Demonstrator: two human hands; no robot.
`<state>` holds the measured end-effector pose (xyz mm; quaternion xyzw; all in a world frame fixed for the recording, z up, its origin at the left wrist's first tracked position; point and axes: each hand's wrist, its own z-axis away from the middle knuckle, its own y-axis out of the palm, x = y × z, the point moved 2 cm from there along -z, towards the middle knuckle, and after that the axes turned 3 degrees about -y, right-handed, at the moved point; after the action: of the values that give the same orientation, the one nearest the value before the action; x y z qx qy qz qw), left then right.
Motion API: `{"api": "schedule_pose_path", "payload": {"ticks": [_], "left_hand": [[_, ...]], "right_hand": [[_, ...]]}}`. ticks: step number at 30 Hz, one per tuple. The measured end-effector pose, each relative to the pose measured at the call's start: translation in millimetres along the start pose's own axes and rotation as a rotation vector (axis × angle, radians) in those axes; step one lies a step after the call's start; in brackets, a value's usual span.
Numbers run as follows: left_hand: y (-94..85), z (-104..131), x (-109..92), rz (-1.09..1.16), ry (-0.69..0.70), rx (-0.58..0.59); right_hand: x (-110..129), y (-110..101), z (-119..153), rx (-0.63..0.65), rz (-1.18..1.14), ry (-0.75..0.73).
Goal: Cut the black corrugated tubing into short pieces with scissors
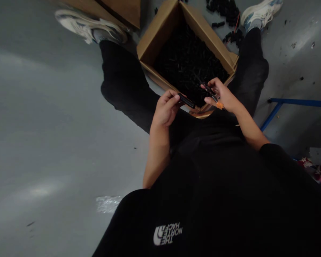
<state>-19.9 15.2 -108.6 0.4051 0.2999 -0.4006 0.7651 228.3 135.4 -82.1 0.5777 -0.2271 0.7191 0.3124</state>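
My left hand [166, 109] pinches a narrow black plastic piece [186, 101] between thumb and fingers. A row of small teeth or slots runs along that piece, and its free end points right. Opposite it, my right hand [221, 95] is closed around a slim dark tool with an orange part [219, 105] near the palm; its exact kind cannot be made out. The two hands are apart, above the near edge of an open cardboard box [160, 34]. Many small black pieces [188, 57] fill the box.
The box stands on the grey floor [56, 117] between my legs. Loose black parts [224, 10] lie beyond it, near my shoe [259, 14]. Another piece of cardboard [125, 10] is at the upper left. A blue metal frame [299, 102] stands at right.
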Motion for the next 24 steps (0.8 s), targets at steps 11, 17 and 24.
{"api": "schedule_pose_path", "payload": {"ticks": [11, 17, 24], "left_hand": [[24.7, -2.9, -12.0, -0.295, 0.200, 0.034], [53.4, 3.7, -21.6, -0.464, 0.246, 0.080], [66.3, 22.9, -20.5, -0.401, 0.184, 0.065]], "right_hand": [[-9.3, 28.9, 8.7, -0.041, -0.173, 0.183], [1.1, 45.9, 20.6, -0.102, -0.259, 0.162], [7.1, 48.2, 22.8, -0.199, -0.190, 0.143]]}}
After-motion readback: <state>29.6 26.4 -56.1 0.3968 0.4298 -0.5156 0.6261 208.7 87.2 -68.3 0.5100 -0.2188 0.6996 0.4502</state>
